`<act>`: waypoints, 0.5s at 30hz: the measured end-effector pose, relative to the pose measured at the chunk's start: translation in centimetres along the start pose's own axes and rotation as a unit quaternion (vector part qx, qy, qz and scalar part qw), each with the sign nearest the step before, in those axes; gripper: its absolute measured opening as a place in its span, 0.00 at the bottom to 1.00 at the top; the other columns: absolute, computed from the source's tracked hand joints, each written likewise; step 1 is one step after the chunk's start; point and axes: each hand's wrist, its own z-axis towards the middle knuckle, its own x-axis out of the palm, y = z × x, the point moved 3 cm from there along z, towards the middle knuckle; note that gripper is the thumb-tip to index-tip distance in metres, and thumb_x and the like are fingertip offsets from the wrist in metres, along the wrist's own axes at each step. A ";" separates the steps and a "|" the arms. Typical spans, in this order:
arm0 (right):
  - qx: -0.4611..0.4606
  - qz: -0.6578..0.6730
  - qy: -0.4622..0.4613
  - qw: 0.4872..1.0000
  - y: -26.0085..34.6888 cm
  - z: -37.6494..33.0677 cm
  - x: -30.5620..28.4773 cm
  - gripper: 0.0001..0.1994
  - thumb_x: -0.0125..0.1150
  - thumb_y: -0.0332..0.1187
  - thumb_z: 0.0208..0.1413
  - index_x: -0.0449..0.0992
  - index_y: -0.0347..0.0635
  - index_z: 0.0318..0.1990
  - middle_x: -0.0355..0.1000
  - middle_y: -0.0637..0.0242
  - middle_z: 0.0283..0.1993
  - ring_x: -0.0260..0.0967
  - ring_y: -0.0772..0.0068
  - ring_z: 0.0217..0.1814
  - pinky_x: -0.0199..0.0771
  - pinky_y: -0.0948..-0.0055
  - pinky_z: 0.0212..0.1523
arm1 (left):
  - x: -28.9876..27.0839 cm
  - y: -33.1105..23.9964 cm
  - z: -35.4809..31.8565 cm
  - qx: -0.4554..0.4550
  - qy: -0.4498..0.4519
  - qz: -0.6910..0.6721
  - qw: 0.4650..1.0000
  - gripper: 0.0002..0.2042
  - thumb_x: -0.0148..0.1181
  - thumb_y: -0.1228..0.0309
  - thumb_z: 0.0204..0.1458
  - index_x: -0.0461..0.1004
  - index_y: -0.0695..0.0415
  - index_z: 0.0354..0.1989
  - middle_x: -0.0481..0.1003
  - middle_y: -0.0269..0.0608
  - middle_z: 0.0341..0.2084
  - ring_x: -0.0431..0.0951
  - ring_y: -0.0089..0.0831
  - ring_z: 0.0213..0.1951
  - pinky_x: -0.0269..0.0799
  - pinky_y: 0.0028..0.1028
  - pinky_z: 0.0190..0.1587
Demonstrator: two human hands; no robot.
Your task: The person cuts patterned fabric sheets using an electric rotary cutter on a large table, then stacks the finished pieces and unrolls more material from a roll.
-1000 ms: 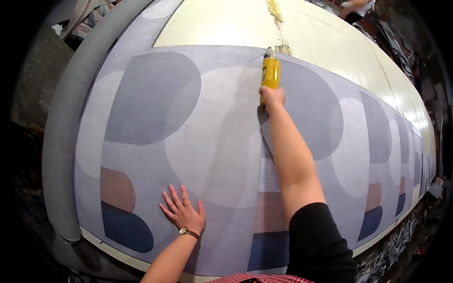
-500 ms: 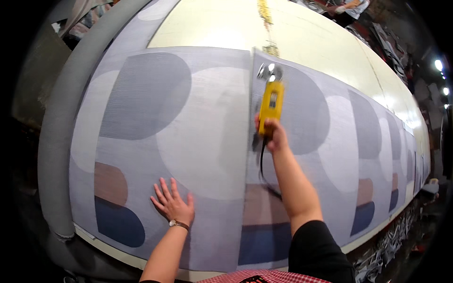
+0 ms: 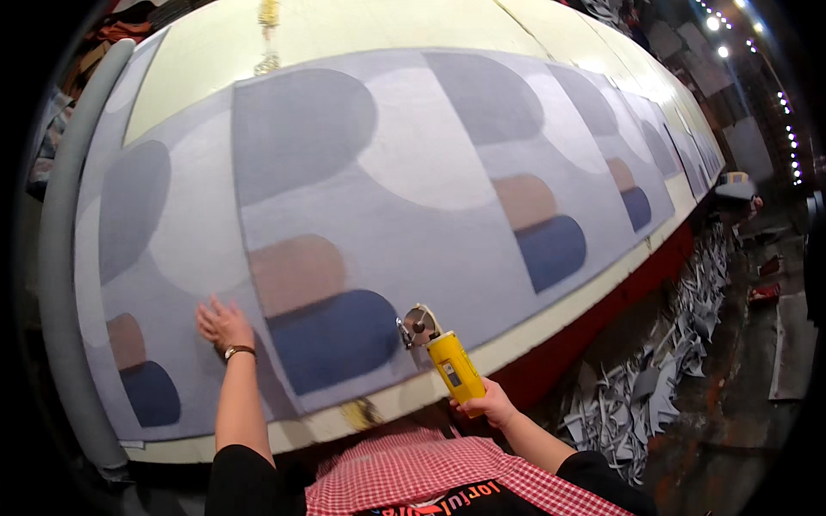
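1. Gripped in the right hand: handheld yellow power cutter, round metal blade pointing away from the body, near a rounded navy carpet patch; contact with the pile hard to tell.
2. Over the patterned grey-lilac carpet, just left of a long straight seam: left hand, empty, fingers blurred, brown-strapped wristwatch at the wrist.
3. Beneath the carpet, showing along far and near edges: broad cream bench.
4. Along the left end: long grey fabric roll.
5. On the floor, right: heaped pale-grey curled scraps.
6. At the lower edge: red-and-white checked apron.
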 end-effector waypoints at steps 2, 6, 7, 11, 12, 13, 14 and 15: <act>-0.015 0.055 -0.029 0.998 -1.5 -3.1 -4.6 0.21 0.60 0.20 0.35 0.67 0.34 0.43 0.72 0.60 0.36 0.72 0.68 0.38 0.71 0.73 0.39 | -0.9 -6.3 -7.1 0.082 -0.024 -0.048 0.995 0.23 0.48 0.59 0.52 0.59 0.52 0.56 0.54 0.51 0.58 0.51 0.48 0.60 0.44 0.47 0.60; -0.080 0.042 -0.117 0.989 -2.9 -7.3 -13.3 0.20 0.60 0.20 0.35 0.66 0.33 0.41 0.72 0.58 0.35 0.72 0.68 0.36 0.72 0.72 0.38 | -3.5 -18.7 -20.8 0.140 0.066 -0.177 0.972 0.27 0.50 0.58 0.49 0.56 0.52 0.58 0.47 0.51 0.61 0.44 0.50 0.63 0.37 0.52 0.60; -0.090 0.032 -0.141 0.985 -3.1 -8.0 -15.1 0.19 0.60 0.20 0.35 0.67 0.33 0.40 0.73 0.59 0.33 0.72 0.69 0.34 0.72 0.73 0.37 | -4.2 -20.9 -23.1 0.125 0.062 -0.169 0.976 0.28 0.49 0.56 0.49 0.55 0.51 0.59 0.45 0.51 0.62 0.42 0.51 0.63 0.36 0.55 0.60; -0.105 -0.070 -0.226 0.966 -3.0 -10.7 -22.2 0.19 0.61 0.23 0.33 0.68 0.33 0.38 0.72 0.63 0.31 0.69 0.76 0.29 0.70 0.78 0.29 | -6.3 -27.3 -27.7 0.062 0.104 -0.089 0.989 0.31 0.45 0.51 0.50 0.50 0.49 0.62 0.41 0.50 0.64 0.37 0.51 0.64 0.32 0.61 0.57; -0.116 -0.103 -0.237 0.959 -3.0 -10.9 -23.4 0.19 0.61 0.23 0.33 0.68 0.33 0.39 0.72 0.63 0.32 0.69 0.76 0.28 0.69 0.78 0.28 | -6.5 -28.1 -28.1 0.058 0.113 -0.086 0.988 0.32 0.44 0.50 0.50 0.49 0.49 0.62 0.40 0.50 0.64 0.36 0.51 0.65 0.31 0.63 0.57; -0.121 -0.126 -0.250 0.952 -2.9 -11.1 -24.5 0.20 0.61 0.24 0.33 0.68 0.33 0.39 0.72 0.63 0.32 0.69 0.76 0.28 0.69 0.78 0.28 | -6.7 -28.5 -28.2 0.052 0.106 -0.056 0.991 0.33 0.42 0.47 0.50 0.48 0.48 0.63 0.39 0.50 0.64 0.35 0.51 0.65 0.31 0.63 0.56; -0.127 -0.141 -0.260 0.947 -2.9 -11.1 -25.2 0.20 0.61 0.24 0.32 0.69 0.33 0.39 0.72 0.63 0.32 0.69 0.76 0.28 0.69 0.78 0.27 | -6.8 -28.6 -28.1 0.045 0.102 -0.034 0.993 0.33 0.43 0.47 0.50 0.48 0.48 0.63 0.39 0.49 0.64 0.35 0.51 0.65 0.31 0.63 0.56; -0.112 -0.180 -0.265 0.941 -2.8 -11.0 -26.0 0.22 0.61 0.25 0.32 0.68 0.32 0.41 0.72 0.62 0.33 0.70 0.74 0.31 0.70 0.76 0.31 | -6.7 -28.7 -28.1 0.042 0.103 -0.028 0.993 0.33 0.43 0.47 0.50 0.48 0.48 0.63 0.39 0.49 0.64 0.36 0.50 0.65 0.32 0.63 0.57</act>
